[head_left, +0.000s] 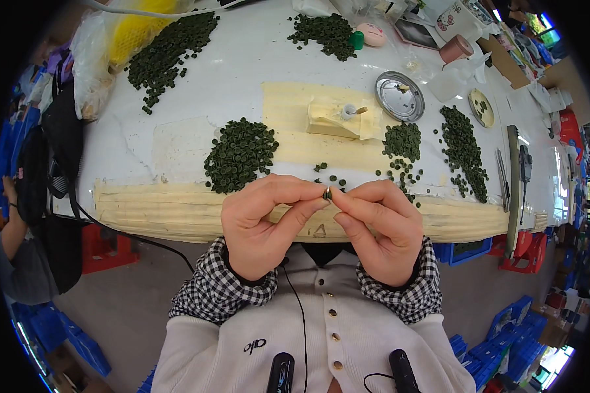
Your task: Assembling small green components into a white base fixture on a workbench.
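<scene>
Over the front edge of the table, my left hand [259,223] and my right hand [387,229] meet fingertip to fingertip. Between them they pinch one small dark green piece [327,195] with a pale, shiny bit on its upper side; its exact kind is too small to tell. Just beyond my left hand lies a big heap of small round dark green pieces [240,155]. A smaller heap of green pieces [402,142] sits past my right hand, with several loose ones scattered toward me.
A tape-covered block [334,118] holds a small white cup with a stick. Near it are a round metal lid [400,96] and a long green heap [463,150]. More heaps lie at the back. Tweezers [502,171] rest at the right. Yellow padding [164,209] lines the front edge.
</scene>
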Tool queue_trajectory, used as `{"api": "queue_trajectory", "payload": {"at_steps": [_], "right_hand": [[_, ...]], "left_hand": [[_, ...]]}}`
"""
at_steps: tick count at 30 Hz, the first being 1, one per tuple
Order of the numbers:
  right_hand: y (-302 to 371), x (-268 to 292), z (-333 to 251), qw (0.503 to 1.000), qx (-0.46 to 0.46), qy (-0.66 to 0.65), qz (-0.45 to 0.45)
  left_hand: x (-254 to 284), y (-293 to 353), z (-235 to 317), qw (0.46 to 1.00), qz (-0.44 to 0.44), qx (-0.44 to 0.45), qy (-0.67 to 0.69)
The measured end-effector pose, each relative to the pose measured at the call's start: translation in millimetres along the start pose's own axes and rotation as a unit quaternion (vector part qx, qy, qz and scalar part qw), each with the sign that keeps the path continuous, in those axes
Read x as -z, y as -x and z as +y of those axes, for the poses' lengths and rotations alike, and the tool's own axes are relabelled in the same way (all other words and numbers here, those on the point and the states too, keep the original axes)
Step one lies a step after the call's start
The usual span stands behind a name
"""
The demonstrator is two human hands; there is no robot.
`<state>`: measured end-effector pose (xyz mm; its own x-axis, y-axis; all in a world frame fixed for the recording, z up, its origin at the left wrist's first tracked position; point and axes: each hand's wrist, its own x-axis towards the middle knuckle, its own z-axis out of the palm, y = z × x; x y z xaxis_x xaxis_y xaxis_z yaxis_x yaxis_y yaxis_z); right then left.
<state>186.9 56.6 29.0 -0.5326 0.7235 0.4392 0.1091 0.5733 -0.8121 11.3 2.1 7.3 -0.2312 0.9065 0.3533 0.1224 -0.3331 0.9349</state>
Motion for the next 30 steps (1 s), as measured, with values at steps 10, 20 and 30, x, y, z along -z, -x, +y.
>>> {"api": "queue_trajectory", "payload": {"at_steps": [10,20,30], "right_hand": [[-24,19,-8,0.996,0.006,0.083,0.043],[-70,24,27,0.978,-0.001,0.199,0.066],[-68,33,-5,0.963,0.101,0.193,0.158]], "left_hand": [[6,-13,8,1.0,0.007,0.013,0.021],[7,-26,5,0.995,0.016,0.082,0.051],[8,-27,3,0.996,0.021,0.078,0.031]]}}
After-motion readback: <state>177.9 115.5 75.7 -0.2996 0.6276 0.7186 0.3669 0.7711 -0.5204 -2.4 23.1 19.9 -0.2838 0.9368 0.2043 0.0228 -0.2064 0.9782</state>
